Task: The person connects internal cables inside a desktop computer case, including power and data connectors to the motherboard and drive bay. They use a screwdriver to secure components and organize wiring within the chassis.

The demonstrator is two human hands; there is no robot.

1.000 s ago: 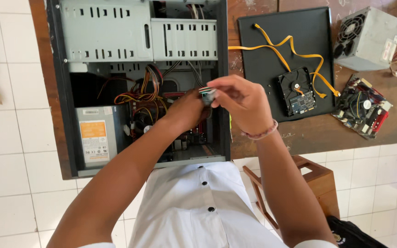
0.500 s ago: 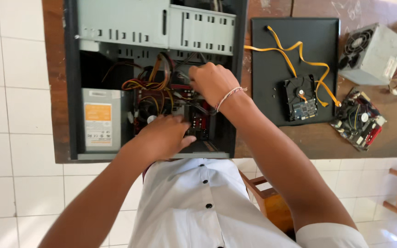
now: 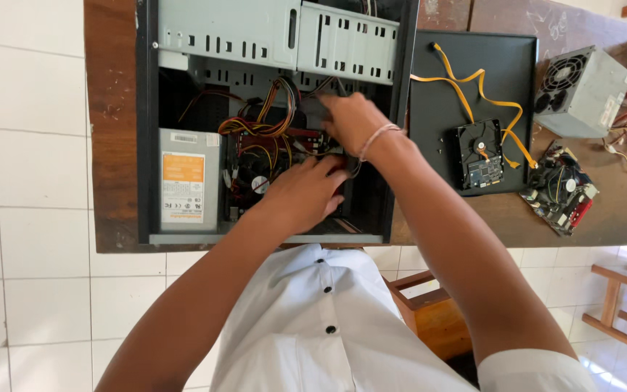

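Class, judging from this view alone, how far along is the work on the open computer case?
Done: the case is open, and a hard drive, a spare power supply and a circuit board lie out on the table. In hand: the left hand and right hand reach among the cables. Left: the installed power supply sits in place, cables loose.

An open metal computer case (image 3: 270, 43) is lying on the brown wooden table (image 3: 110, 109). Inside it, a grey boxy power supply (image 3: 186, 181) is sitting left of a bundle of orange and yellow wires (image 3: 263, 127). Right of the case, a flat black side panel (image 3: 506, 69) is carrying a bare hard drive (image 3: 479, 154); a loose grey power supply with a round fan grille (image 3: 580, 91) is sitting further right.
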